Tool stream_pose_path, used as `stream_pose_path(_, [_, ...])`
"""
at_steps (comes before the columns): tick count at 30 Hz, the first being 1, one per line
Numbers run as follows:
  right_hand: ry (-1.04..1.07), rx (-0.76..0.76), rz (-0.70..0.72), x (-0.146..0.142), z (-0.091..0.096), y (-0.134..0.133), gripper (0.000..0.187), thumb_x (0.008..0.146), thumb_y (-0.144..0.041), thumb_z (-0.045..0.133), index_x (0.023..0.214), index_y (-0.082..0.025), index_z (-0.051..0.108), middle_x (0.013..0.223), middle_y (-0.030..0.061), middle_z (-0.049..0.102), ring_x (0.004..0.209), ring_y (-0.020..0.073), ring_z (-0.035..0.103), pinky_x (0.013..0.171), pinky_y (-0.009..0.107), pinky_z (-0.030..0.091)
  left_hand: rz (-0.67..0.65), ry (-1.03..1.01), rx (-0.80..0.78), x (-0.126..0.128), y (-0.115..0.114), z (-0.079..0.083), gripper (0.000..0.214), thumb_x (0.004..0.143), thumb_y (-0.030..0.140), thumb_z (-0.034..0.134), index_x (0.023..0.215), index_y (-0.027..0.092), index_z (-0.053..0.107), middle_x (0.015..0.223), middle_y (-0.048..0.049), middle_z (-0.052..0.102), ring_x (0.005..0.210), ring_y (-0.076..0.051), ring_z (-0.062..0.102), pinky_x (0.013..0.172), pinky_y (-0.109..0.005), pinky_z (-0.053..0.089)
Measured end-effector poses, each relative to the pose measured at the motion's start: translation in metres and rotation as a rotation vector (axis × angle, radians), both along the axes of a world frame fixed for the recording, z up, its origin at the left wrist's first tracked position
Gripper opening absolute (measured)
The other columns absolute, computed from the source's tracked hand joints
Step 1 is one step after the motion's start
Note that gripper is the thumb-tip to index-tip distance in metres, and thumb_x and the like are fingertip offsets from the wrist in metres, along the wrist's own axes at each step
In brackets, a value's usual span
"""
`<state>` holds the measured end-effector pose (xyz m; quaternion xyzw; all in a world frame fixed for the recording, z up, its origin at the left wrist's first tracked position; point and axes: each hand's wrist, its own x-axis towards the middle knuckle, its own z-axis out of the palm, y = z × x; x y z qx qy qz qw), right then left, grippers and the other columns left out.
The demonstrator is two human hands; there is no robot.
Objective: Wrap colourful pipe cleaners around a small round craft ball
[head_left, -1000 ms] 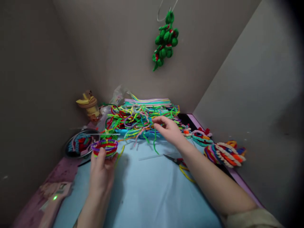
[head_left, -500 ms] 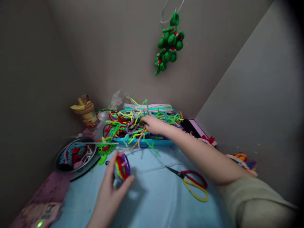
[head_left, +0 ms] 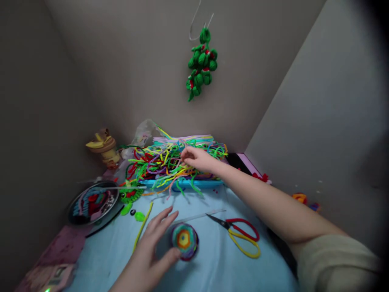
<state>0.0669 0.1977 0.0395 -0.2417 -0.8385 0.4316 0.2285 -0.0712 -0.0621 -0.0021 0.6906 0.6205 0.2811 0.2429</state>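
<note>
Fingers spread, my left hand [head_left: 152,247] is beside a small round coil of coloured pipe cleaners [head_left: 184,240] on the blue cloth. The thumb lies at the coil's lower left edge; rings of yellow, orange and teal face up. My right hand [head_left: 196,158] reaches over a heap of loose pipe cleaners [head_left: 164,162] in a blue tray [head_left: 194,184]. Its fingers are curled together among the strands, and what they pinch, if anything, cannot be made out. A yellow pipe cleaner [head_left: 142,227] lies just left of my left hand.
Scissors with red and yellow handles [head_left: 243,237] lie at the right. A round metal dish [head_left: 92,202] with coloured pieces stands left, near a green pipe-cleaner figure [head_left: 132,192]. A green bunch [head_left: 202,63] hangs on the back wall. A flowerpot-like object [head_left: 106,150] stands back left.
My left hand has let go of the round coil, which now lies face up on the cloth. My right hand stays at the heap, slightly raised. The view has shifted a little.
</note>
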Motion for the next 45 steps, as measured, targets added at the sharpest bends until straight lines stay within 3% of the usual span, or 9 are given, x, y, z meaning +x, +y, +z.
stream_pose_path(6, [-0.151, 0.205, 0.119, 0.000, -0.005, -0.024, 0.028, 0.062, 0.005, 0.045, 0.077, -0.016, 0.055, 0.073, -0.0011, 0.061, 0.073, 0.0133, 0.060, 0.072, 0.027, 0.047, -0.012, 0.148, 0.006, 0.013, 0.046, 0.023, 0.031, 0.088, 0.031, 0.046, 0.115, 0.024, 0.061, 0.110, -0.0074, 0.066, 0.094, -0.020, 0.063, 0.085, -0.032, 0.048])
stream_pose_path(10, [0.001, -0.055, 0.102, -0.014, -0.027, -0.028, 0.042, 0.058, 0.010, 0.036, 0.087, -0.017, 0.049, 0.081, -0.0012, 0.061, 0.077, 0.0111, 0.061, 0.071, 0.024, 0.048, 0.100, 0.448, 0.022, 0.010, 0.096, 0.005, 0.035, 0.085, 0.019, 0.046, 0.117, 0.022, 0.060, 0.117, -0.0113, 0.061, 0.093, -0.023, 0.063, 0.076, -0.031, 0.048])
stream_pose_path(14, [-0.040, 0.075, 0.083, -0.016, -0.040, -0.024, 0.039, 0.060, 0.008, 0.040, 0.088, -0.017, 0.050, 0.083, -0.0003, 0.062, 0.080, 0.0124, 0.060, 0.075, 0.026, 0.047, 0.110, 0.503, -0.004, -0.002, 0.118, -0.011, 0.022, 0.083, 0.021, 0.049, 0.096, 0.020, 0.066, 0.095, -0.0101, 0.068, 0.083, -0.023, 0.063, 0.070, -0.030, 0.046])
stream_pose_path(18, [-0.133, 0.243, 0.057, -0.015, -0.044, -0.010, 0.038, 0.065, 0.007, 0.043, 0.093, -0.016, 0.056, 0.093, 0.0035, 0.065, 0.088, 0.0148, 0.060, 0.081, 0.027, 0.046, 0.141, 0.139, 0.065, -0.021, 0.119, -0.010, 0.017, 0.082, 0.025, 0.053, 0.080, 0.018, 0.068, 0.078, -0.0057, 0.068, 0.073, -0.018, 0.059, 0.067, -0.027, 0.042])
stream_pose_path(24, [-0.306, 0.496, 0.110, -0.029, -0.049, 0.016, 0.024, 0.075, -0.009, 0.056, 0.095, -0.017, 0.065, 0.098, 0.0065, 0.068, 0.093, 0.0197, 0.061, 0.081, 0.027, 0.044, 0.314, -0.996, -0.047, -0.060, 0.114, 0.018, 0.028, 0.065, 0.034, 0.073, 0.082, 0.012, 0.067, 0.057, 0.0028, 0.053, 0.043, -0.004, 0.036, 0.041, -0.016, 0.025])
stream_pose_path(27, [-0.329, 0.551, 0.047, -0.036, -0.051, 0.023, 0.017, 0.084, -0.015, 0.051, 0.089, -0.015, 0.067, 0.094, 0.0089, 0.069, 0.088, 0.0189, 0.061, 0.079, 0.027, 0.042, 0.385, -1.333, 0.008, -0.077, 0.112, 0.028, 0.032, 0.060, 0.022, 0.076, 0.088, 0.012, 0.064, 0.056, 0.0053, 0.051, 0.041, -0.002, 0.034, 0.039, -0.013, 0.027])
stream_pose_path(35, [-0.370, 0.539, 0.005, -0.036, -0.048, 0.022, 0.018, 0.086, -0.019, 0.050, 0.083, -0.015, 0.067, 0.085, 0.0079, 0.069, 0.079, 0.0172, 0.060, 0.070, 0.024, 0.040, 0.423, -1.638, 0.025, -0.087, 0.108, 0.035, 0.014, 0.073, 0.009, 0.064, 0.085, 0.014, 0.060, 0.056, 0.0059, 0.051, 0.041, -0.002, 0.040, 0.038, -0.011, 0.033])
stream_pose_path(39, [-0.398, 0.441, -0.061, -0.033, -0.050, 0.020, 0.021, 0.086, -0.019, 0.048, 0.080, -0.015, 0.068, 0.081, 0.0077, 0.069, 0.077, 0.0180, 0.061, 0.069, 0.026, 0.041, 0.332, -1.824, 0.349, -0.096, 0.089, 0.065, 0.011, 0.076, 0.009, 0.062, 0.080, 0.019, 0.058, 0.050, 0.0084, 0.046, 0.041, -0.002, 0.040, 0.040, -0.010, 0.035])
stream_pose_path(45, [-0.266, 0.214, 0.014, -0.034, -0.053, 0.020, 0.026, 0.071, -0.018, 0.066, 0.097, -0.016, 0.065, 0.094, 0.0054, 0.069, 0.084, 0.0174, 0.062, 0.075, 0.027, 0.047, 0.405, -1.520, 0.523, -0.086, 0.069, 0.091, 0.015, 0.068, 0.011, 0.070, 0.080, 0.016, 0.062, 0.056, 0.0054, 0.055, 0.043, -0.002, 0.043, 0.039, -0.010, 0.035])
